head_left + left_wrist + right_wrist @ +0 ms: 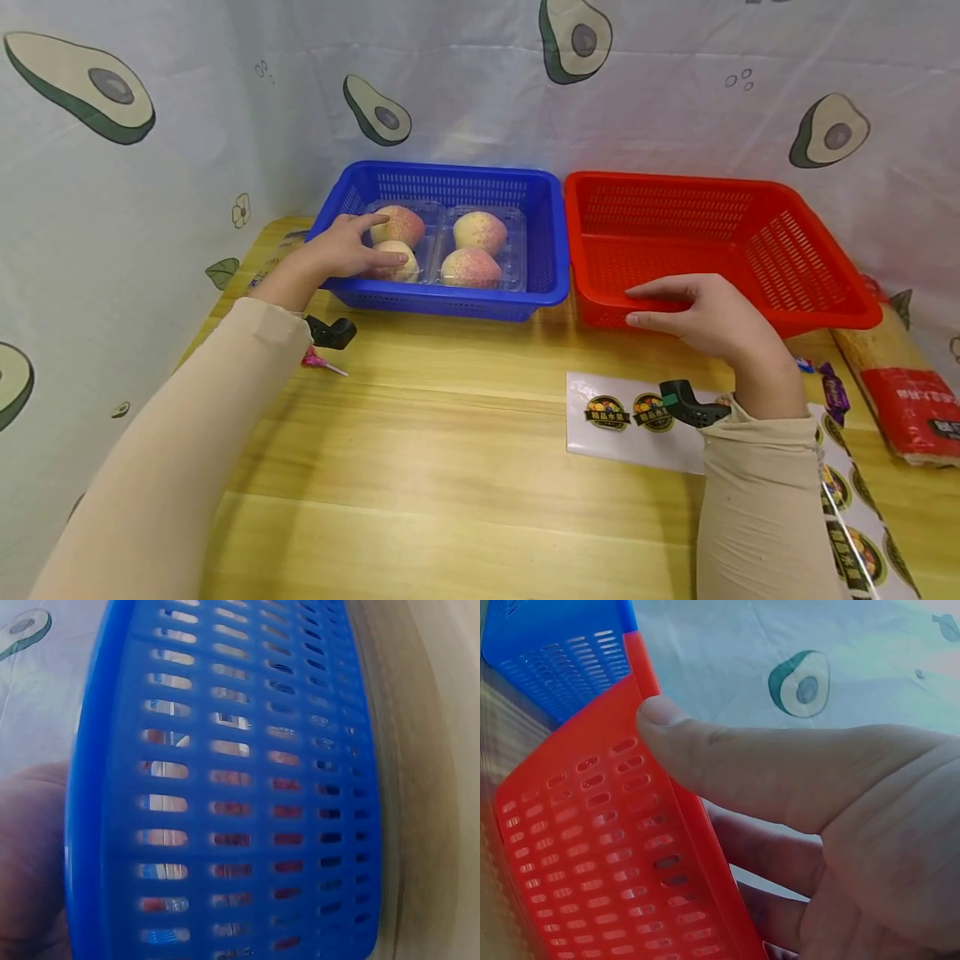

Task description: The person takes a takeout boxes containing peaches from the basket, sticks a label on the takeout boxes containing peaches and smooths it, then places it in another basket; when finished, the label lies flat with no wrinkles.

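In the head view, two clear plastic boxes point(513, 271) lie side by side in a blue basket point(450, 302). Each box holds two pink-and-cream peaches point(480, 232). My left hand point(341, 247) reaches over the basket's left side, thumb and fingers spread over the left box and its peaches. Whether it touches them cannot be told; the left wrist view shows mostly the basket's slotted wall point(247, 787). At the front rim of a red basket point(585, 847), my right hand point(720, 321) straddles the edge, thumb outside and fingers inside, holding the rim.
On the table point(450, 467), a sheet of round fruit stickers point(637, 450) lies before the red basket. More stickers point(862, 533) lie at the right. A red-labelled bag point(911, 400) and a purple-wrapped candy point(834, 393) stand nearby. A lollipop point(322, 362) lies below the left wrist.
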Demonstrator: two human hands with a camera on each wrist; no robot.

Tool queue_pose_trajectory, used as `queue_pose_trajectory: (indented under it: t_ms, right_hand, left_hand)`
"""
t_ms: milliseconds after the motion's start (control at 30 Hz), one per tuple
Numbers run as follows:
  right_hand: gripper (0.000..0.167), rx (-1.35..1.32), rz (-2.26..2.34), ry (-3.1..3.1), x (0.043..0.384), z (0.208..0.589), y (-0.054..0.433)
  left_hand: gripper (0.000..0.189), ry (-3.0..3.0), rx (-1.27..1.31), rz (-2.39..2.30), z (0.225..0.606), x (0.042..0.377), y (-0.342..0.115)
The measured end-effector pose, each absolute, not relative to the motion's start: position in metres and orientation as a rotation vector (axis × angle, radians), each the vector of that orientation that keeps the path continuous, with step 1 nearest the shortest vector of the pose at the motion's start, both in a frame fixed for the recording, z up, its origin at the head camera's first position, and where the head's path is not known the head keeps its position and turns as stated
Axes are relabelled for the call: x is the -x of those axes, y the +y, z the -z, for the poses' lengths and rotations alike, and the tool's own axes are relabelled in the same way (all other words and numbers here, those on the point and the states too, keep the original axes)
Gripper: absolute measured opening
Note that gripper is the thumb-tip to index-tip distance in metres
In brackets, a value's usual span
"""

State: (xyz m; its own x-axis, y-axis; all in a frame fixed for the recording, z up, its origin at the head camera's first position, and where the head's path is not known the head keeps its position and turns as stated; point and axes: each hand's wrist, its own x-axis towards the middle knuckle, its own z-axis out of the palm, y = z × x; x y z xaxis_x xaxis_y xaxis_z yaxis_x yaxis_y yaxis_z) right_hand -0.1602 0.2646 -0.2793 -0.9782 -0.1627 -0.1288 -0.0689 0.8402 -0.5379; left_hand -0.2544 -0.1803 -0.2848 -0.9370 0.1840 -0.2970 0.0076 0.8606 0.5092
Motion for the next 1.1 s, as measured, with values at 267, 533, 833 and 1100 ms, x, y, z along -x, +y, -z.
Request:
queue_pose_trajectory:
  t_ms: [267,533,833,1100]
  right_hand:
    - [0.053,0.200,0.842,2.829,0.162,0.281,0.266]
    - [0.052,0.187,0.841,2.823,0.162,0.282,0.267]
    - [0.043,0.169,0.860,2.852,0.162,0.282,0.268]
    - [0.040,0.166,0.861,2.861,0.162,0.282,0.267]
  left_hand:
    - [0.100,2.601,-0.024,-0.891,0.286,0.260,-0.179]
    - [0.102,2.492,0.055,-1.014,0.278,0.260,-0.175]
    - [0.106,2.674,0.067,-0.844,0.270,0.259,-0.171]
    - [0.097,2.662,0.040,-0.986,0.272,0.258,-0.169]
